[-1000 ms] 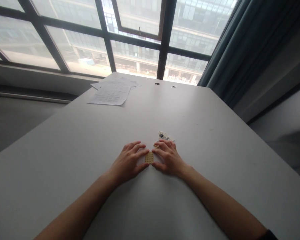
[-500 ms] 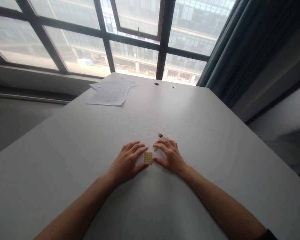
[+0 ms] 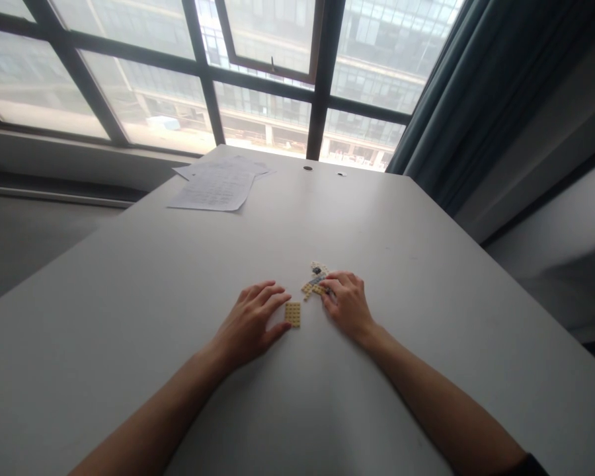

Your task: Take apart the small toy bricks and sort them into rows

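Several small pieces (image 3: 316,281) lie unattached beyond and right of the tan plate (image 3: 293,315), itself bare. Our left hand (image 3: 254,314) stands wide-fingered at its left side; our right hand (image 3: 349,308) touches the pieces, grip: we cannot tell.

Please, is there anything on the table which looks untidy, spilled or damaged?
Only the papers at the far left of the table look untidy, overlapping at uneven angles. The small bricks by the right hand lie scattered in a loose group. I see nothing spilled or clearly damaged.
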Action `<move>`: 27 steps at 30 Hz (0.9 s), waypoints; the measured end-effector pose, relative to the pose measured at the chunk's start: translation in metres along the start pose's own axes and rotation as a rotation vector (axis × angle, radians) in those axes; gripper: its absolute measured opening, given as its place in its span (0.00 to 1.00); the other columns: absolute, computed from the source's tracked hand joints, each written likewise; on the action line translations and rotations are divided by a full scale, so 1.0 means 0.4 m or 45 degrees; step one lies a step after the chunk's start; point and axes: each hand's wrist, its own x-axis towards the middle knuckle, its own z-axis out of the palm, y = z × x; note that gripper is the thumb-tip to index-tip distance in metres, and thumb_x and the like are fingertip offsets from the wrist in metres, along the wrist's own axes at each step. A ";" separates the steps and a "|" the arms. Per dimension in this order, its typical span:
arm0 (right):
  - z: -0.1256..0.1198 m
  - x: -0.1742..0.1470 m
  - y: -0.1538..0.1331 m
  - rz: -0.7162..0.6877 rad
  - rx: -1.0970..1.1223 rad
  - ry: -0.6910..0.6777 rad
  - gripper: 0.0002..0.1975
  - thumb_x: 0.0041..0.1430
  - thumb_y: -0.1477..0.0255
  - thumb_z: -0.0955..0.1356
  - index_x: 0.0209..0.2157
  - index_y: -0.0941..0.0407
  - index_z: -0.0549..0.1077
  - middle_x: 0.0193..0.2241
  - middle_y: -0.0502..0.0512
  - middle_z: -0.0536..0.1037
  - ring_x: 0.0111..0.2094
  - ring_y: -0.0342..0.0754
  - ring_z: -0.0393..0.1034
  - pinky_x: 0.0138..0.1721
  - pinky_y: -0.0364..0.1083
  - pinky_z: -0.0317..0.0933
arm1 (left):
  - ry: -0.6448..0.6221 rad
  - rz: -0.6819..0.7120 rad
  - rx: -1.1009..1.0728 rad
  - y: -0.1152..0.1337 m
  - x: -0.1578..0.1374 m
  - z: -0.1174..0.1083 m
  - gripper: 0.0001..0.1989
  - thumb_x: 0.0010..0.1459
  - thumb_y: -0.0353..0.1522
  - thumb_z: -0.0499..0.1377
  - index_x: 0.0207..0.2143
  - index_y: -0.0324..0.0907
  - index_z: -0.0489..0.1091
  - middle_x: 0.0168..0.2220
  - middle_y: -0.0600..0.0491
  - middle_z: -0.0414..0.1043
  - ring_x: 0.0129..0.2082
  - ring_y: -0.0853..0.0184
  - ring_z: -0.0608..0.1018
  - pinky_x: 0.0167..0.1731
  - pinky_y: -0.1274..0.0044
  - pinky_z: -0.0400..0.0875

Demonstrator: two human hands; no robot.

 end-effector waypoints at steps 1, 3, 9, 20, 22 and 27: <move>-0.002 0.000 0.002 -0.028 -0.005 -0.028 0.12 0.57 0.77 0.66 0.42 0.52 0.74 0.44 0.54 0.76 0.49 0.51 0.64 0.53 0.54 0.48 | -0.004 0.001 -0.001 0.000 0.000 0.000 0.20 0.58 0.40 0.57 0.52 0.44 0.66 0.53 0.47 0.68 0.58 0.55 0.63 0.55 0.61 0.59; -0.006 0.000 0.006 -0.111 -0.021 -0.090 0.18 0.57 0.81 0.64 0.47 0.50 0.72 0.45 0.52 0.76 0.50 0.50 0.64 0.55 0.54 0.44 | -0.007 0.003 -0.001 0.000 0.000 0.000 0.20 0.58 0.40 0.57 0.52 0.44 0.66 0.53 0.47 0.68 0.58 0.55 0.63 0.55 0.61 0.59; -0.013 0.003 0.004 -0.289 -0.188 -0.227 0.24 0.58 0.82 0.63 0.54 0.48 0.67 0.47 0.53 0.74 0.51 0.50 0.61 0.57 0.55 0.38 | -0.018 0.009 0.008 0.002 0.001 0.000 0.19 0.59 0.40 0.56 0.52 0.45 0.66 0.53 0.47 0.68 0.58 0.55 0.63 0.55 0.61 0.58; -0.021 0.007 -0.002 -0.323 -0.273 -0.230 0.16 0.55 0.78 0.64 0.46 0.54 0.71 0.42 0.58 0.73 0.49 0.54 0.60 0.56 0.56 0.41 | 0.009 0.018 -0.019 0.000 0.001 -0.002 0.19 0.58 0.40 0.57 0.51 0.45 0.68 0.52 0.46 0.69 0.57 0.54 0.64 0.54 0.60 0.60; -0.022 0.005 -0.003 -0.308 -0.230 -0.207 0.14 0.53 0.77 0.65 0.43 0.56 0.71 0.43 0.59 0.72 0.50 0.55 0.60 0.57 0.57 0.42 | 0.008 0.022 -0.021 0.001 0.001 -0.003 0.19 0.58 0.40 0.57 0.51 0.45 0.68 0.52 0.46 0.69 0.57 0.54 0.64 0.54 0.60 0.60; -0.030 0.004 -0.010 -0.111 0.197 -0.036 0.13 0.50 0.72 0.66 0.40 0.55 0.72 0.42 0.58 0.73 0.48 0.54 0.62 0.54 0.54 0.50 | 0.014 0.018 -0.033 0.003 0.002 -0.005 0.19 0.58 0.39 0.57 0.51 0.45 0.68 0.52 0.46 0.69 0.57 0.54 0.64 0.55 0.59 0.59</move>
